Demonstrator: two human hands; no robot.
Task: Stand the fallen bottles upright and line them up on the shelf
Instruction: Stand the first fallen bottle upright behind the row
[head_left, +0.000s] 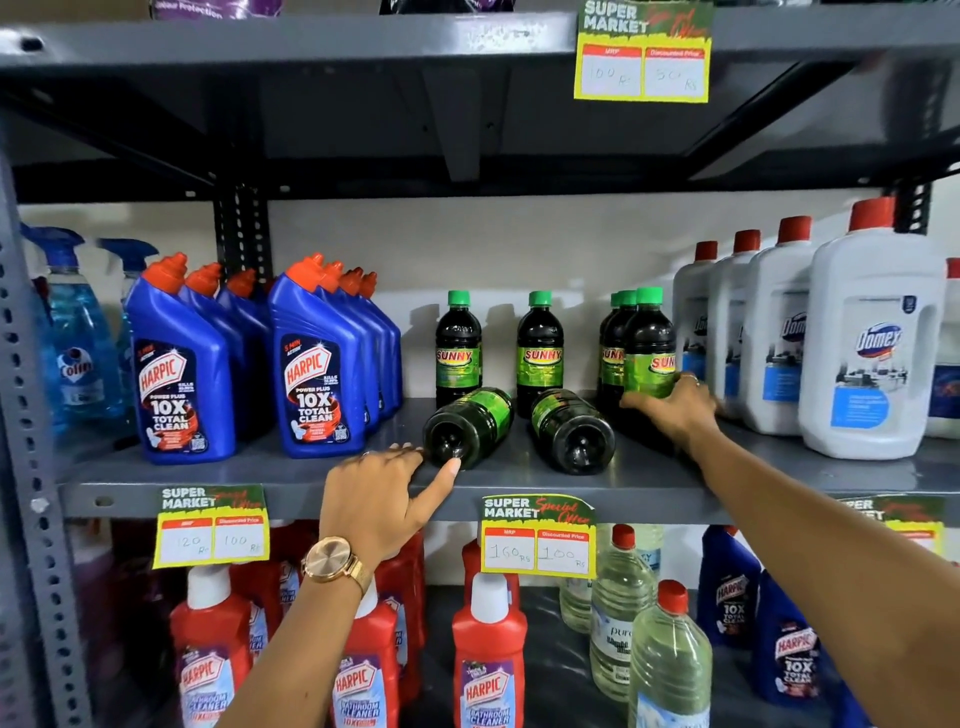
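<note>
Two dark Sunny bottles with green labels lie on their sides on the grey middle shelf, bases toward me: the left fallen bottle and the right fallen bottle. Behind them two Sunny bottles stand upright. At the right a tight group of upright Sunny bottles stands. My left hand is at the shelf's front edge, fingers apart, thumb tip touching the left fallen bottle's base. My right hand wraps the bottom of the front bottle in the right group.
Blue Harpic bottles stand left of the Sunny bottles, white Domex jugs to the right. Blue spray bottles are at far left. Price tags hang from the shelf edge. Red Harpic and clear bottles fill the lower shelf.
</note>
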